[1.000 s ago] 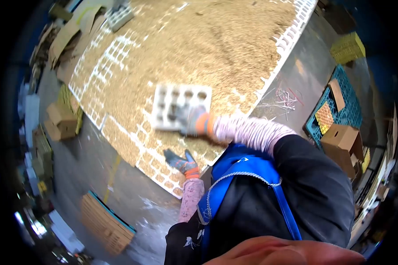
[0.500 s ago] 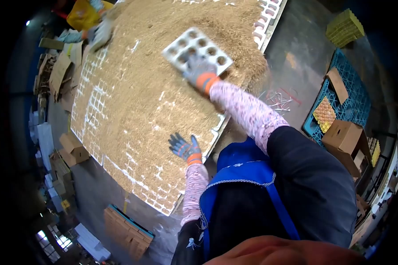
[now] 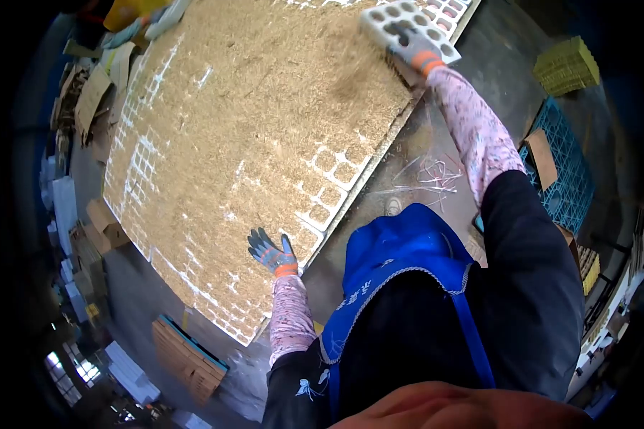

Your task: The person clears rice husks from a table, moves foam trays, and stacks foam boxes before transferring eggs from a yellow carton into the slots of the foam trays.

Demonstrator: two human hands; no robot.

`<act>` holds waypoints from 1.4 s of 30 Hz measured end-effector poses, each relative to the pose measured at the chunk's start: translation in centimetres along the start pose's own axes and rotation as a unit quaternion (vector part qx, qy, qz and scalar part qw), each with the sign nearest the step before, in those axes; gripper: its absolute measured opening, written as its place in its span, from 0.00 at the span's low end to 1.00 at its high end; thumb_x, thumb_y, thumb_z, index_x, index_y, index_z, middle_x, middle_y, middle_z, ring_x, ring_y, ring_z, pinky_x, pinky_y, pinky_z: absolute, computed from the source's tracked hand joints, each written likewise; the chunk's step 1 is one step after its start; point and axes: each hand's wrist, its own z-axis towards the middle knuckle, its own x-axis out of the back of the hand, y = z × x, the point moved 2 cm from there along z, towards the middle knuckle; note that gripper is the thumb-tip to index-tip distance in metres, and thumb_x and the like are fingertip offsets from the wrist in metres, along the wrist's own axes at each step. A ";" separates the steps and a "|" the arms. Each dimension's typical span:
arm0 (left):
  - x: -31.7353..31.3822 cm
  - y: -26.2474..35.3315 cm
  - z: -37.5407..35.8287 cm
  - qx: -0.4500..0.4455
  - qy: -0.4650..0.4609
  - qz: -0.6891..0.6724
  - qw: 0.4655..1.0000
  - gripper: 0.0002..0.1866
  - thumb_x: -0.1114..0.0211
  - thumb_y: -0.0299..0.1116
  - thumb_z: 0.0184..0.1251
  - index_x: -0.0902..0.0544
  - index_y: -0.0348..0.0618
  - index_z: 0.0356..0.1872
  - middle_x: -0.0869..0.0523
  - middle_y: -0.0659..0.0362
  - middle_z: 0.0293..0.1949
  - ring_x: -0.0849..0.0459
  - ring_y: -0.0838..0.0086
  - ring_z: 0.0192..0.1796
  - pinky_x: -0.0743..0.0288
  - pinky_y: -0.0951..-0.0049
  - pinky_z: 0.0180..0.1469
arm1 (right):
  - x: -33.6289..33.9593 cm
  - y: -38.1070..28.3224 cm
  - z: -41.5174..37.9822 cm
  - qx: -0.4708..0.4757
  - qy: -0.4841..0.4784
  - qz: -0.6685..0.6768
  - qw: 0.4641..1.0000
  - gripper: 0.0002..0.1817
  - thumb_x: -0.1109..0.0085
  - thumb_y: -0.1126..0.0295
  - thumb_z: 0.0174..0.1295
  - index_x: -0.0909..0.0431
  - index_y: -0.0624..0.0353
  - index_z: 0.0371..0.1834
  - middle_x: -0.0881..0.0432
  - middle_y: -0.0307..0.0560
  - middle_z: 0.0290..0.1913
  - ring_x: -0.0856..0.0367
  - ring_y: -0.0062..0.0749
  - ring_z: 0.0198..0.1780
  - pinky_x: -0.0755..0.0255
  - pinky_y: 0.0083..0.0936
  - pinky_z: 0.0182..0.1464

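My right hand (image 3: pixel 412 50), in a grey glove with an orange cuff, grips a white foam block with round holes (image 3: pixel 436 34) at the far right edge of the table. Loose brown granular material (image 3: pixel 236 107) lies below and beside the block. It covers a wide bed of white cell trays (image 3: pixel 334 170), whose rims show through in patches. My left hand (image 3: pixel 270 252), gloved the same way, rests with fingers spread over the material near the close edge. Nothing is in it.
Another person's gloved hand (image 3: pixel 167 18) is at the far left edge. On the right floor stand a yellow stack (image 3: pixel 567 66), a blue pallet (image 3: pixel 571 161) and scattered straps (image 3: pixel 436 175). Flattened cardboard (image 3: pixel 93 107) and brown boxes (image 3: pixel 107 222) line the left side.
My right hand has swept the foam block away to the far right edge, taking the heap along. Tray cells near the close edge now show. My left hand stays spread.
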 end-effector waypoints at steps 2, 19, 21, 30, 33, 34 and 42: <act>-0.9 -0.4 -0.1 0.009 -0.016 -0.015 1.000 0.39 0.45 0.52 0.64 0.44 0.42 0.71 0.47 0.48 0.73 0.53 0.54 0.76 0.65 0.51 0.74 | -2.0 -0.5 -0.5 -0.009 -0.001 0.072 0.997 0.31 0.43 0.45 0.55 0.31 0.36 0.64 0.23 0.44 0.58 0.21 0.40 0.53 0.28 0.38 0.55; -1.5 -3.0 -1.1 0.033 -0.032 0.004 0.999 0.43 0.50 0.62 0.62 0.39 0.38 0.69 0.44 0.48 0.73 0.53 0.57 0.76 0.67 0.53 0.75 | -9.5 -16.2 -12.3 0.188 -0.127 -0.097 0.969 0.25 0.46 0.63 0.58 0.30 0.34 0.62 0.28 0.43 0.62 0.24 0.41 0.57 0.24 0.34 0.48; -1.3 -2.7 -1.3 0.030 -0.047 0.015 0.998 0.43 0.50 0.62 0.62 0.40 0.40 0.70 0.45 0.50 0.73 0.53 0.57 0.76 0.67 0.52 0.75 | -8.3 -14.7 -6.5 0.090 -0.032 -0.076 0.993 0.22 0.50 0.64 0.62 0.29 0.39 0.61 0.27 0.46 0.59 0.24 0.40 0.56 0.24 0.34 0.47; 0.0 4.4 3.4 0.133 0.182 -0.159 0.961 0.47 0.49 0.60 0.64 0.52 0.33 0.72 0.50 0.44 0.73 0.56 0.55 0.76 0.65 0.53 0.74 | -20.2 -37.3 -18.1 0.497 -0.278 -0.045 0.821 0.29 0.43 0.52 0.52 0.27 0.44 0.60 0.29 0.43 0.62 0.29 0.47 0.60 0.33 0.51 0.58; -2.1 9.8 6.9 0.244 0.073 -0.082 0.963 0.42 0.51 0.59 0.67 0.49 0.39 0.72 0.49 0.45 0.73 0.52 0.52 0.75 0.62 0.49 0.73 | -26.7 -35.9 -12.5 0.496 -0.168 -0.049 0.851 0.28 0.48 0.57 0.57 0.30 0.47 0.63 0.32 0.44 0.66 0.29 0.46 0.63 0.30 0.55 0.54; -2.2 10.7 7.5 0.245 0.067 -0.082 0.964 0.42 0.51 0.59 0.67 0.49 0.39 0.72 0.49 0.45 0.73 0.52 0.52 0.75 0.62 0.49 0.73 | -27.1 -35.0 -8.8 0.499 -0.119 -0.112 0.851 0.26 0.51 0.59 0.60 0.30 0.48 0.64 0.33 0.46 0.67 0.28 0.45 0.62 0.28 0.56 0.51; -0.7 12.4 10.8 0.231 -0.035 0.065 0.970 0.35 0.57 0.56 0.70 0.46 0.50 0.73 0.49 0.53 0.75 0.51 0.59 0.76 0.62 0.50 0.74 | -10.5 -11.7 15.8 0.034 0.076 -0.093 0.992 0.28 0.54 0.58 0.64 0.39 0.49 0.68 0.37 0.57 0.67 0.26 0.48 0.59 0.23 0.44 0.47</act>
